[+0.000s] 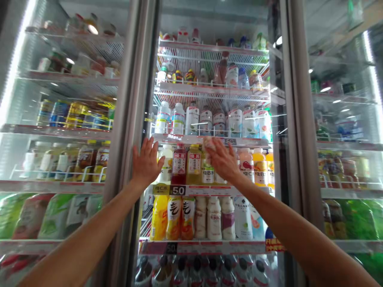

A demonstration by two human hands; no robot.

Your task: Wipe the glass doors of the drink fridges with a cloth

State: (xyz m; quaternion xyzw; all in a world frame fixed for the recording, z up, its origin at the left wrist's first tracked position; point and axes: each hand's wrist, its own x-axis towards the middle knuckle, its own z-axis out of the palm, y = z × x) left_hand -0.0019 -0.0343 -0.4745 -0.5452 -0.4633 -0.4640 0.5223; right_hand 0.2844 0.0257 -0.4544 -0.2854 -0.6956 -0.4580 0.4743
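Left hand (147,163): raised open, fingers spread, at the left edge of the middle glass door (209,18), holding nothing visible.
Right hand (223,159): raised to the same glass door, fingers extended and slightly bent over a crumpled pale cloth (208,143); how firmly it holds it is unclear.
Pale cloth: at the fingertips, mostly covered by them and blurred; it may be paper or fabric.
Juice bottles: a dark red bottle (179,164) stands between the 2 hands in view; the right hand and forearm cover parts of others in its row.
Price tag (177,190): white digits reading 5.0, below the dark red bottle.
Bottom row: dark-capped bottles (212,269), cut off by the lower edge.
Side doors: shelves of drinks left and right, blurred by reflections.
Yellow-lettered sticker (273,244): low right, partly behind the right forearm.
Room: upright drinks cooler, metal door frames (127,103), bright vertical light strips (18,59) at both sides.
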